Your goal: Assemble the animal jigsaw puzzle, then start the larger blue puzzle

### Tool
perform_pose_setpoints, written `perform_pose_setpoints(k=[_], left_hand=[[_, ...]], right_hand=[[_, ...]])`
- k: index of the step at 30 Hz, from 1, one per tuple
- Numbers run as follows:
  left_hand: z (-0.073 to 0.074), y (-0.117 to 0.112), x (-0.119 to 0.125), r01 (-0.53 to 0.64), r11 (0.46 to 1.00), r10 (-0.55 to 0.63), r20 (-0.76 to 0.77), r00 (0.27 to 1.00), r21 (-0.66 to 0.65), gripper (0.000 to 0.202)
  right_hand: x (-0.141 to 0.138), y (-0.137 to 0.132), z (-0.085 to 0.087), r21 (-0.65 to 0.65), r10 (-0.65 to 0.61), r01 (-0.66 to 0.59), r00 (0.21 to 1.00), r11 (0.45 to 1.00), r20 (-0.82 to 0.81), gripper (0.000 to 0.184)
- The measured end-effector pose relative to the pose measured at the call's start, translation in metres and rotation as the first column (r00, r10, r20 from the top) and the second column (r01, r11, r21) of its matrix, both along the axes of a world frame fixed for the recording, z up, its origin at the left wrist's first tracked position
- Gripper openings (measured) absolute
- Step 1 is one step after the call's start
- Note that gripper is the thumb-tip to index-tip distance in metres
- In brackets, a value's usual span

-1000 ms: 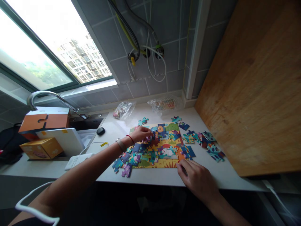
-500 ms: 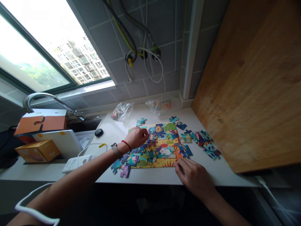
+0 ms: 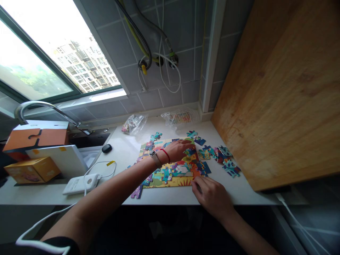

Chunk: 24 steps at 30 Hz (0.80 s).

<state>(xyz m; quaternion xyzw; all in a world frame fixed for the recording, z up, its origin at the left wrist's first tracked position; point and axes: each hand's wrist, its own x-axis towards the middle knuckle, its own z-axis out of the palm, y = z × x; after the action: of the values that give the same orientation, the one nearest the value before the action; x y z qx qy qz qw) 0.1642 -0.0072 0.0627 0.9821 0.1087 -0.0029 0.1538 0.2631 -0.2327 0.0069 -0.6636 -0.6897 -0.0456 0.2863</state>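
Observation:
A colourful jigsaw puzzle (image 3: 180, 181) lies partly joined on the white countertop, with loose pieces on and around it. My left hand (image 3: 178, 150) reaches across its upper right part, fingers stretched out and palm down, covering some pieces. Nothing shows in that hand. At the lower right corner my right hand (image 3: 212, 196) rests with curled fingers, fingertips at the puzzle's edge and no piece visible in them. Loose pieces (image 3: 231, 168) are scattered right of the puzzle. A purple piece (image 3: 136, 192) sits by its lower left corner, and a teal piece (image 3: 156, 136) lies above.
Clear plastic bags (image 3: 135, 124) lie by the wall. Left are a black oval object (image 3: 106, 148), a white corded device (image 3: 81, 184), an orange box (image 3: 53, 140), a smaller yellow box (image 3: 33, 170) and the faucet (image 3: 50, 104). A wooden panel (image 3: 287, 99) stands right.
My left hand has moved right across the puzzle, its fingers going from curled to stretched out. My right hand stays at the lower right corner. The view has shifted slightly.

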Motion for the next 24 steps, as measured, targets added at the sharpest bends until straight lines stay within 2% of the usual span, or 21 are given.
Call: perform_pose_setpoints(k=[4, 9, 17, 24], left_hand=[[-0.004, 0.005, 0.01, 0.012, 1.0, -0.011, -0.031, 0.999, 0.018, 0.065], [0.002, 0.004, 0.009, 0.003, 0.999, -0.001, -0.051, 0.999, 0.043, 0.055], [0.005, 0.002, 0.01, -0.042, 0.998, 0.05, -0.2, 0.979, 0.041, 0.065], [0.007, 0.004, 0.006, -0.045, 0.999, 0.047, -0.171, 0.984, 0.014, 0.057]], right_hand=[[0.0, 0.0, 0.001, -0.014, 0.001, -0.001, 1.0, 1.0, -0.009, 0.027], [0.001, 0.0, 0.001, -0.022, 0.001, -0.002, 1.0, 1.0, -0.019, 0.025], [0.002, -0.001, -0.001, -0.026, 0.008, -0.009, 0.999, 1.0, -0.041, 0.024], [0.0, 0.0, 0.001, 0.027, -0.047, 0.047, 0.999, 0.999, -0.025, 0.022]])
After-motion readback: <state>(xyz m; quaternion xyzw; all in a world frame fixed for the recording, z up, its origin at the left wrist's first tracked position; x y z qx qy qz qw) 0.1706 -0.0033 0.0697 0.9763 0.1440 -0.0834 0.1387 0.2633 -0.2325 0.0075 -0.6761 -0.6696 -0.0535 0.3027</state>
